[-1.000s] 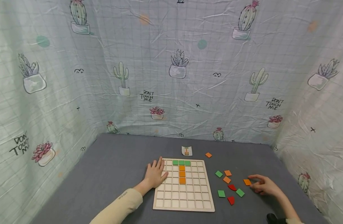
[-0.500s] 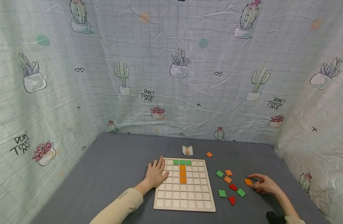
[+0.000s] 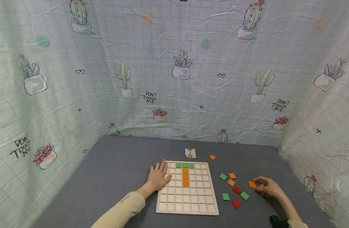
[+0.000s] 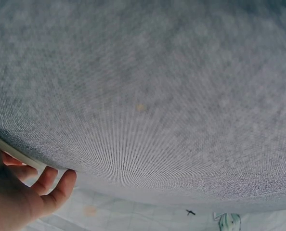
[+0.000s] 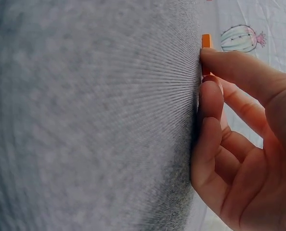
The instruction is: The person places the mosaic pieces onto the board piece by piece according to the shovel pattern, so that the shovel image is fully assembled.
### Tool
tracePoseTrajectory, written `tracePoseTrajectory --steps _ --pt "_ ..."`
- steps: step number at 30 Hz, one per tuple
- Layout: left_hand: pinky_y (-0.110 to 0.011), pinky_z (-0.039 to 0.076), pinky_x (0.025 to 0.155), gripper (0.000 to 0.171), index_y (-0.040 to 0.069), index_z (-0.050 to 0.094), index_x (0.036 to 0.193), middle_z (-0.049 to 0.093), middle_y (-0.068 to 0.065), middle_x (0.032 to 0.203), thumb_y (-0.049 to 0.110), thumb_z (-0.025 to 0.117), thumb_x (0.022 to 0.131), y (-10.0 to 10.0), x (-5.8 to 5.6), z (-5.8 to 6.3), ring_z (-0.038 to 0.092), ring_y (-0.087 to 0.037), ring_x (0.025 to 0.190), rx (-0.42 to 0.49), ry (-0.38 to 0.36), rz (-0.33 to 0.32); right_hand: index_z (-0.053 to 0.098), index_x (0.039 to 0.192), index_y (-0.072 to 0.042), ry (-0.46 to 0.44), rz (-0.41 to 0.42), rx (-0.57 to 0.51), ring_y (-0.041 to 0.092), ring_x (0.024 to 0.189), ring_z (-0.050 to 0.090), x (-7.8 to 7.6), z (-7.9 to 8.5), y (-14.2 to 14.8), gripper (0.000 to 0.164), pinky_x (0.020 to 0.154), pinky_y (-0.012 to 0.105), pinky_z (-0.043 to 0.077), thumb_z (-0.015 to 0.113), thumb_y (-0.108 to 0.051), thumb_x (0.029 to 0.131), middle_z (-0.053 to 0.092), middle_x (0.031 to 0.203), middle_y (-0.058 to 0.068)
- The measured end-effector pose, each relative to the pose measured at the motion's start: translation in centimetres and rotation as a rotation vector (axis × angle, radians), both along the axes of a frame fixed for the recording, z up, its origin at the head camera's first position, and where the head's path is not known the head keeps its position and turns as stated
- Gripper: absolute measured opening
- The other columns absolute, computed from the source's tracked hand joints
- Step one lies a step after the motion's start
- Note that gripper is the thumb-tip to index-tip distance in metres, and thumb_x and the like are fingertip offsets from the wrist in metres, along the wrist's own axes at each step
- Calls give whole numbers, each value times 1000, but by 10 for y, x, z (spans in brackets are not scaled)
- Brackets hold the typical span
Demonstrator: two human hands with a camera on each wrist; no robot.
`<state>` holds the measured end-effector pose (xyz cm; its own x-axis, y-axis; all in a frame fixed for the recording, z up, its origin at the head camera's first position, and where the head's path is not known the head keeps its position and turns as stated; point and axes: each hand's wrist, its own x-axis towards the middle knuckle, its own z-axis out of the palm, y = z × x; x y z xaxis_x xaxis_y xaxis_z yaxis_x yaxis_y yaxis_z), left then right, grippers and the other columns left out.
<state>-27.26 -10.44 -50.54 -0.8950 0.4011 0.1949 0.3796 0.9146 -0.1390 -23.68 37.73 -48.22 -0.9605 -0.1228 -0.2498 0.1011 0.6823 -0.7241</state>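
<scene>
My left hand (image 3: 158, 177) lies with spread fingers over the left edge of a pale wooden grid board (image 3: 177, 207). In the left wrist view its fingers (image 4: 63, 185) rest along the board's rim. The board carries a row of green square tiles (image 3: 185, 165) near its far edge, with a column of orange square tiles (image 3: 185, 176) below them. To the right of the board, my right hand (image 3: 267, 187) pinches an orange square tile (image 3: 252, 184) at its right side. That tile (image 5: 206, 41) shows edge-on past the thumb in the right wrist view, partly hidden by the fingers.
Loose green tiles (image 3: 225, 197), orange tiles (image 3: 231, 182) and red curved-edge pieces (image 3: 235, 203) lie between board and right hand. One orange tile (image 3: 212, 157) sits farther back. A small printed card (image 3: 190, 153) lies behind the board. Cactus-print cloth (image 3: 203, 126) hangs around the grey table (image 3: 106, 177).
The right thumb and fingers have closed on the orange tile, which has shifted slightly. The left hand stays on the board.
</scene>
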Motion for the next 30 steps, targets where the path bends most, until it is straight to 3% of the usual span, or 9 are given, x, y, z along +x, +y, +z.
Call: tracePoseTrajectory --steps 7,16,24,30 --pt "-45 34 73 61 7 37 137 34 -12 142 49 33 92 0 0 1 42 -29 115 -11 5 6 54 105 2 27 -49 33 11 49 50 1 -1 -3 41 45 27 40 70 -23 75 55 56 -4" --pt "-46 35 73 62 7 36 137 33 -12 143 50 33 92 0 0 -1 41 -29 116 -13 -2 6 54 100 3 45 -42 13 9 49 49 4 0 -3 38 46 27 41 68 -22 77 55 57 -4" --pt "-45 34 73 62 6 36 137 33 -12 143 49 33 92 0 0 0 41 -29 115 -9 -4 5 51 104 13 26 -38 -36 10 56 54 6 5 -3 42 50 28 44 66 -18 80 64 72 2" --pt "-45 35 73 62 6 36 137 34 -12 143 49 33 92 0 1 1 42 -29 114 -9 2 5 56 105 12 46 -81 4 11 61 56 4 9 -10 41 52 30 46 66 -18 79 67 78 6"
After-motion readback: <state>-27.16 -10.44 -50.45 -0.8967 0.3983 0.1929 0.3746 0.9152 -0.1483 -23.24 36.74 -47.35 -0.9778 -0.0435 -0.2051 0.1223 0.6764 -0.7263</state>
